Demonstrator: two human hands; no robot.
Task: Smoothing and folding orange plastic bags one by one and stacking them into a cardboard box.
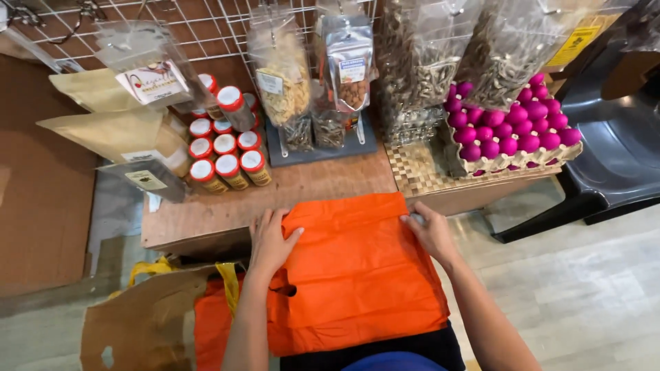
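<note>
An orange bag (357, 268) is pressed flat on the counter (206, 216) edge by the left hand (269, 240), fingers spread. Its right edge is pinched by the right hand (430, 230). Red-capped jars (223, 161) are parked just behind.

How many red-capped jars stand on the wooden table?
About 10 red-capped jars, clustered at the wooden table's left, right of the brown pouches; some may be hidden.

Items being counted on wooden table (323, 182):
- orange bag (357, 268): one, being pressed by two hands, left hand (269, 240), right hand (430, 230).
- red-capped jars (227, 148): about ten being shown, some hidden.
- pink eggs (512, 124): roughly twenty-five, one carton tray (509, 161).
- hanging clear packets (282, 75): five or more.
- brown paper pouches (117, 130): two.
</note>
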